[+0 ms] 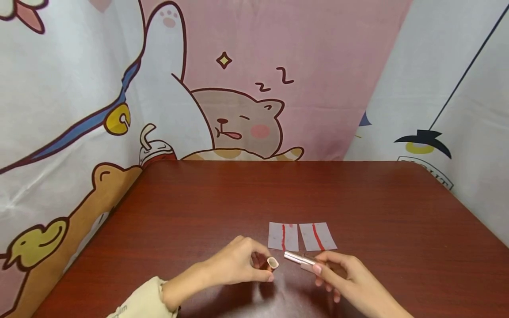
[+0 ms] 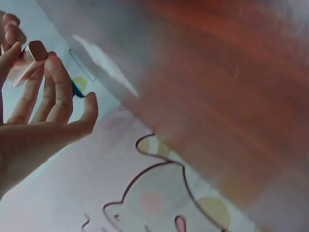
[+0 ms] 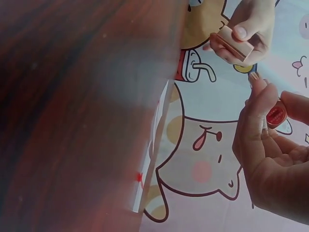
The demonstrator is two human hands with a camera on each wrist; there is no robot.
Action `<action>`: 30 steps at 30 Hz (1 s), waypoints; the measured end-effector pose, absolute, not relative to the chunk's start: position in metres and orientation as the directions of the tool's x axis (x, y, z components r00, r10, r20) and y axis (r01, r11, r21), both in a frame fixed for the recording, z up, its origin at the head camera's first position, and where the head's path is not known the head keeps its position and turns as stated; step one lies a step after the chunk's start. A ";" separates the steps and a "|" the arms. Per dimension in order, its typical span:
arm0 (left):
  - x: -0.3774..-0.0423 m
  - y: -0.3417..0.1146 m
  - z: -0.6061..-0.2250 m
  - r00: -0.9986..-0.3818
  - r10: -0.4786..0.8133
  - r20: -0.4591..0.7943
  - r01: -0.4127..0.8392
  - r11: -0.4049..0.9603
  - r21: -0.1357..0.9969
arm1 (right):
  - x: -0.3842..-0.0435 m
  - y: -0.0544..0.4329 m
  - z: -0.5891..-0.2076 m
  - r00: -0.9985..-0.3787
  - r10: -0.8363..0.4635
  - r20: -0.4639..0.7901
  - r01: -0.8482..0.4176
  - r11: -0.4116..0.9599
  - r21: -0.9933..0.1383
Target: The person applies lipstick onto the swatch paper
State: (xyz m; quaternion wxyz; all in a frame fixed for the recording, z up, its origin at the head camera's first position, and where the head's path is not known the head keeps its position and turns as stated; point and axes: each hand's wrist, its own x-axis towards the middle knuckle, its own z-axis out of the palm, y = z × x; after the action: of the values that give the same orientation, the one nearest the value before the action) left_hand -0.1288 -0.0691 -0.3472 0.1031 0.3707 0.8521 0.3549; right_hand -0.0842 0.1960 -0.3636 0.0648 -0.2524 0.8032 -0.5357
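Observation:
My left hand [image 1: 232, 264] pinches a rose-gold lipstick cap [image 1: 272, 263] between thumb and fingers, its hollow end turned towards the right. In the left wrist view the cap [image 2: 34, 58] shows its closed end. Opposite it, my right hand [image 1: 354, 278] grips a lipstick tube [image 1: 300, 260] by its base, with the shiny inner barrel pointing left at the cap. A small gap separates the two. The red label on the base of the lipstick [image 3: 276, 115] shows in the right wrist view. Whether any lipstick stands out of the barrel I cannot tell.
Just beyond the hands, two white paper pieces lie side by side on the brown table [image 1: 238, 194]. The left paper [image 1: 275, 236] and the right paper [image 1: 328, 236] each bear a red stroke. A cartoon-printed curtain [image 1: 318, 66] hangs around the table's back and sides.

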 end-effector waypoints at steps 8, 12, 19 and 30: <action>-0.130 -0.075 -0.331 -0.617 0.765 0.183 0.735 0.477 0.481 | -0.082 0.196 -0.363 -0.850 -0.496 0.178 -0.349 0.277 -0.895; -0.127 -0.074 -0.327 -0.617 0.770 0.164 0.743 0.500 0.445 | -0.081 0.196 -0.363 -0.835 -0.514 0.197 -0.376 0.272 -0.886; -0.122 -0.068 -0.329 -0.602 0.782 0.162 0.760 0.499 0.416 | -0.080 0.194 -0.362 -0.834 -0.525 0.170 -0.367 0.298 -0.881; -0.119 -0.062 -0.332 -0.537 0.803 0.260 0.839 0.476 0.264 | -0.080 0.195 -0.362 -0.813 -0.570 0.114 -0.343 0.311 -0.886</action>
State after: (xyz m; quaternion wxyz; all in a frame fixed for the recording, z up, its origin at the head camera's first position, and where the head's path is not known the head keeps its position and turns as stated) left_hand -0.1194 -0.0617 -0.3321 -0.0501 0.4785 0.8576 0.1819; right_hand -0.0799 0.1950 -0.3620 0.1109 -0.2846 0.8020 -0.5133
